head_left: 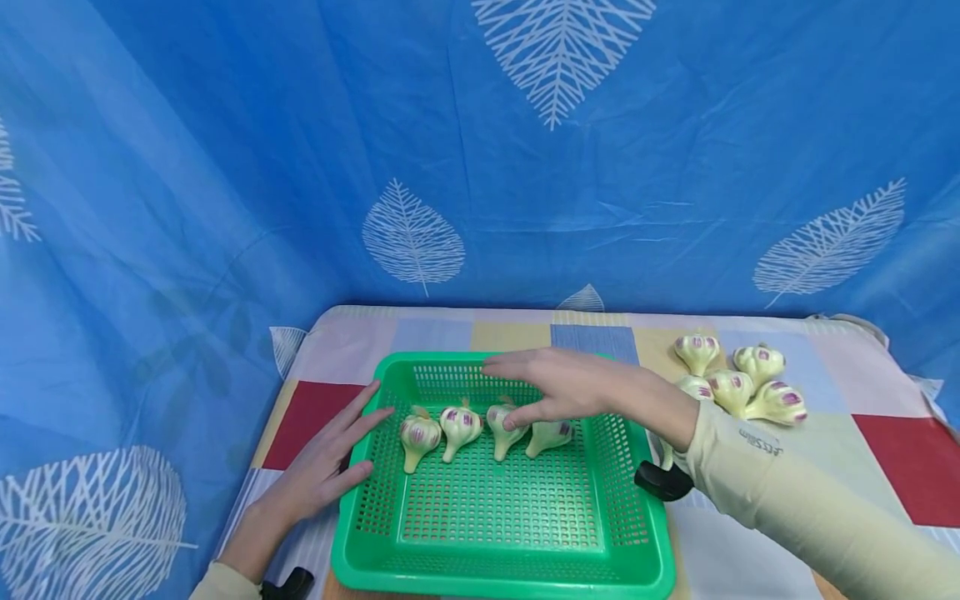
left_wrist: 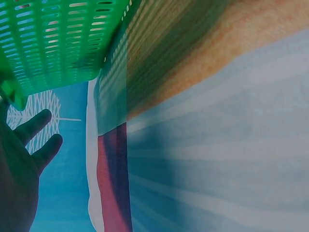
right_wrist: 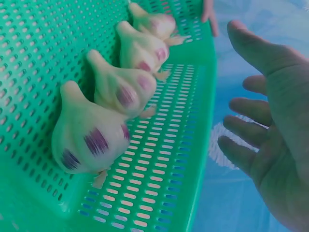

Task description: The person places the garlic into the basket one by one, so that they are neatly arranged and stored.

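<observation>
A green perforated plastic basket [head_left: 498,575] holds a row of several garlic bulbs [head_left: 460,427] along its far side, white with purple patches, their stems toward the near side. My left hand [head_left: 322,471] is at the basket's left rim, fingers spread and fairly straight; in the left wrist view its fingers show just below the basket wall. Over the back right of the basket, my right hand [head_left: 570,385] reaches with extended fingers and holds nothing, partly covering the two right-hand bulbs. From the right wrist, that hand [right_wrist: 285,125] appears beyond the rim, apart from the bulbs.
Right of the basket, a loose group of several more garlic bulbs [head_left: 731,390] lies on the checked tablecloth [head_left: 817,467]; my right forearm partly hides this group. A blue curtain [head_left: 637,167] with white leaf prints hangs behind and to the left.
</observation>
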{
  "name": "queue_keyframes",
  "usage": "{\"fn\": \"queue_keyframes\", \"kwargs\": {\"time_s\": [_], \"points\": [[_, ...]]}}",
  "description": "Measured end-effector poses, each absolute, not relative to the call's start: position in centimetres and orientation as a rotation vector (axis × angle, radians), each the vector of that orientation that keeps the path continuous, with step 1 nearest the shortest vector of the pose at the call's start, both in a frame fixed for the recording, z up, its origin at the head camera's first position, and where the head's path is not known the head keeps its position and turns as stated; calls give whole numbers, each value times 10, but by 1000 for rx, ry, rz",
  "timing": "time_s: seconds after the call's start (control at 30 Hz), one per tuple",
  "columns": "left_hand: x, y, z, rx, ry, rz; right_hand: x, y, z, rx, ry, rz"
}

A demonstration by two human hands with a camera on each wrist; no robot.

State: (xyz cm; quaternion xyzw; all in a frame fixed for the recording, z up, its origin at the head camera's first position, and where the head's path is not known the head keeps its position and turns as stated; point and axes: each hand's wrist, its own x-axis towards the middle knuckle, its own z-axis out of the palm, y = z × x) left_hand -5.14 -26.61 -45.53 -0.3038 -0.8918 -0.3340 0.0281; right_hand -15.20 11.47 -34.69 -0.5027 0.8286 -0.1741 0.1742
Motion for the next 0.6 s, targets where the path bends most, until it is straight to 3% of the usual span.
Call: {"fn": "queue_keyframes", "kwargs": {"time_s": [0.6], "points": [[-51,-264,-454,-919,-2761,-1033,-100,203,-364,-1255,2672,-567]]}}
